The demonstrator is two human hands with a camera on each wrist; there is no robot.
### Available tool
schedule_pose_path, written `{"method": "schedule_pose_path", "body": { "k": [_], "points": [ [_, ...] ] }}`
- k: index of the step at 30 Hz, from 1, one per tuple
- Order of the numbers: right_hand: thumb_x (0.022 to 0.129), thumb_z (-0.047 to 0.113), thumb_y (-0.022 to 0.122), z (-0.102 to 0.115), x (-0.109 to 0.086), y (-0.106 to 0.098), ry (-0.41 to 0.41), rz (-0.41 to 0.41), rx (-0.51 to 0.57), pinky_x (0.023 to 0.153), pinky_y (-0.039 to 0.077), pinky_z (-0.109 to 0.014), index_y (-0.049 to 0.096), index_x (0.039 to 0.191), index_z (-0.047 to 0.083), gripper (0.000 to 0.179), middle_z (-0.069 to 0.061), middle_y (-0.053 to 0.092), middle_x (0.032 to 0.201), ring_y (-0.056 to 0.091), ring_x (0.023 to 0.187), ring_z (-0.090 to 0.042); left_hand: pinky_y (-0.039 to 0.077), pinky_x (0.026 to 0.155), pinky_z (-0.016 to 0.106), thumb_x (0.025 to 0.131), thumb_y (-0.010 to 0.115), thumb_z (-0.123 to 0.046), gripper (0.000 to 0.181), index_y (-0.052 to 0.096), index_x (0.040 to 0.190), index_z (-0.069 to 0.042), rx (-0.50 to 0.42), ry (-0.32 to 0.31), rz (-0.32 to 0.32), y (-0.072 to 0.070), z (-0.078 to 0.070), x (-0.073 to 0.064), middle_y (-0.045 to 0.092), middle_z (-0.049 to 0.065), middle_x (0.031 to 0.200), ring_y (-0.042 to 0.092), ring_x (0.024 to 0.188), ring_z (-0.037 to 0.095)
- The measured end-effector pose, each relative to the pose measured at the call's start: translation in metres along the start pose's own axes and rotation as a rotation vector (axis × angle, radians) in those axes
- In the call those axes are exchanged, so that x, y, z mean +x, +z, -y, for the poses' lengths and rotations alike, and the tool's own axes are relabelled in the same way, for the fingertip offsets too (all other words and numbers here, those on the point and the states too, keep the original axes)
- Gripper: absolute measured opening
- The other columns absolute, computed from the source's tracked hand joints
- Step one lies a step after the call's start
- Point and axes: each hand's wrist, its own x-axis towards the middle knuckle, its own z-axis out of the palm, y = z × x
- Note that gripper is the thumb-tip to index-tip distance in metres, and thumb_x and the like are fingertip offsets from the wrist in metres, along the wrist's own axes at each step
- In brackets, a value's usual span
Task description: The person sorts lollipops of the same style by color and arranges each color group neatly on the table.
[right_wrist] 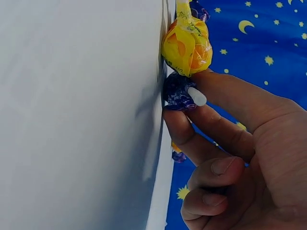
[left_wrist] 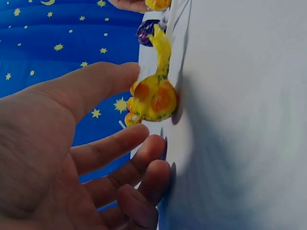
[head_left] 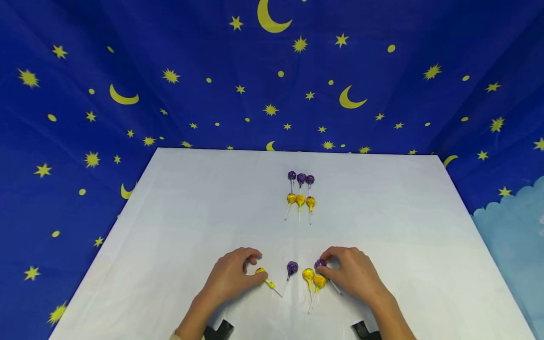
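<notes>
Near the front of the table, my right hand [head_left: 354, 273] pinches a purple-wrapped lollipop [right_wrist: 178, 92] between thumb and fingertips, its white stick pointing out. Two yellow lollipops [head_left: 308, 275] lie right beside it, one close against the thumb. My left hand [head_left: 233, 276] is at another yellow lollipop [left_wrist: 154, 98], thumb right at the wrapper and fingers apart, with a gap below the candy head. That lollipop's stick slants toward the front right. Between the hands lies a second purple lollipop [head_left: 292, 268], stick toward me.
Farther back on the white table [head_left: 204, 198], three purple lollipops [head_left: 301, 178] lie in a row behind three yellow lollipops [head_left: 300, 200]. A blue cloth [head_left: 191, 104] with yellow moons and stars hangs beyond the table's far edge and along its left side.
</notes>
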Motion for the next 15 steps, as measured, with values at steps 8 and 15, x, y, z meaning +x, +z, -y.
{"method": "schedule_pose_path", "body": {
  "k": [8, 15],
  "points": [
    [0.072, 0.04, 0.083, -0.0023, -0.0012, 0.0013, -0.007, -0.007, 0.018, 0.08, 0.048, -0.042, 0.071, 0.082, 0.035, 0.017, 0.027, 0.06, 0.077, 0.063, 0.085, -0.011, 0.039, 0.058, 0.025, 0.078, 0.077, -0.042, 0.021, 0.068, 0.09, -0.027, 0.017, 0.006, 0.01, 0.0036, -0.0009, -0.0035, 0.057, -0.016, 0.08, 0.047, 0.062, 0.001],
    [0.072, 0.039, 0.083, -0.0022, -0.0014, -0.0003, -0.024, -0.021, 0.022, 0.077, 0.048, -0.04, 0.071, 0.082, 0.035, 0.017, 0.027, 0.06, 0.076, 0.063, 0.082, -0.01, 0.039, 0.058, 0.025, 0.079, 0.078, -0.036, 0.015, 0.069, 0.089, -0.028, -0.011, 0.024, 0.02, 0.0039, -0.0006, -0.0044, 0.058, -0.018, 0.078, 0.048, 0.059, 0.001]
  ]
}}
